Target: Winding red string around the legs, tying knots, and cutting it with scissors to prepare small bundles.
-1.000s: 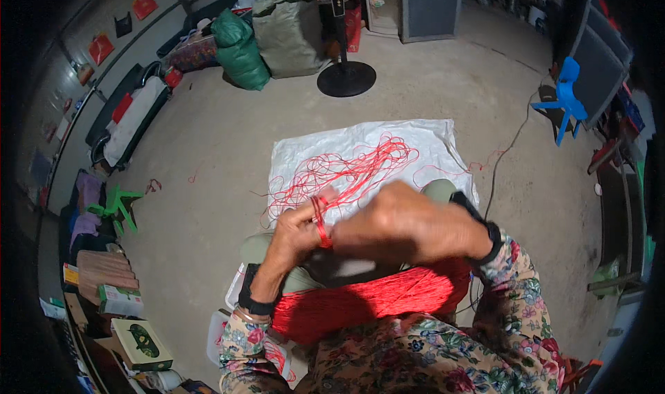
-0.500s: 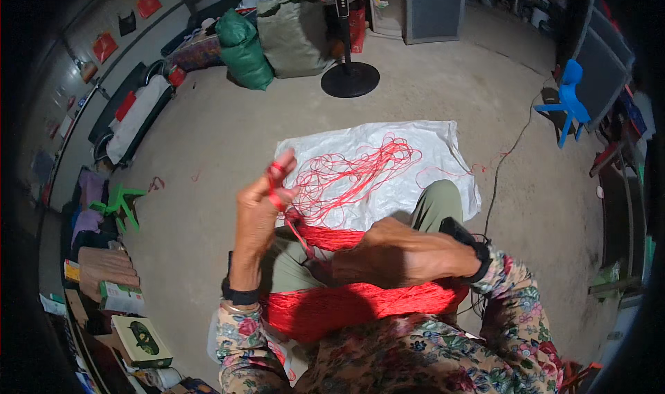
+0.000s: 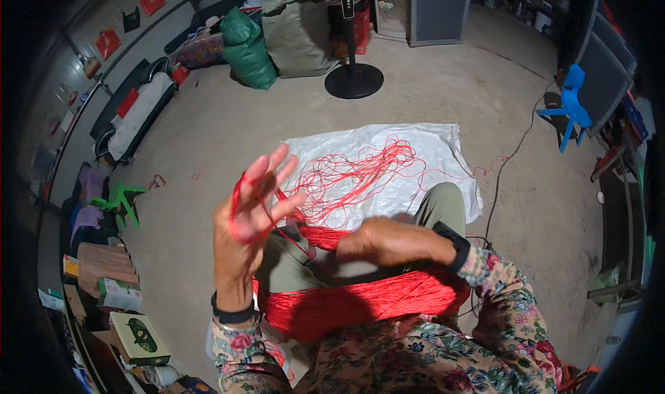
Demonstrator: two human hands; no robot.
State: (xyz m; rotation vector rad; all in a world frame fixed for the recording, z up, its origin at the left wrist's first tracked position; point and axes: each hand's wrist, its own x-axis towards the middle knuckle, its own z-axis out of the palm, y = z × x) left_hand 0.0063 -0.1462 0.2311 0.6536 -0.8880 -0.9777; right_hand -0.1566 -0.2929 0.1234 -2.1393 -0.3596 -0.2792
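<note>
My left hand [image 3: 242, 210] is raised with its fingers spread, and red cord [image 3: 235, 203] loops round its palm and fingers. A strand slants down from it towards my right hand [image 3: 377, 242]. That hand is held low over my lap, back upward, with its fingers together; they are blurred and shadowed, so what they hold cannot be made out. A thick bundle of red cord [image 3: 367, 304] lies across my lap, with more of it beyond the hands. Loose, tangled red cord [image 3: 357, 176] spreads over a white sheet [image 3: 443, 145] on the floor in front of me.
A black fan stand [image 3: 355, 81] rises beyond the sheet, beside green [image 3: 248, 55] and grey [image 3: 298, 37] sacks. To the right are a blue chair [image 3: 572, 103] and a dark cable [image 3: 512, 148] along the floor. A green stool [image 3: 123, 203] and boxes [image 3: 138, 338] are at left.
My left hand has shifted left and spread its fingers, which were closer together before. My right hand has moved slightly up and away from my body.
</note>
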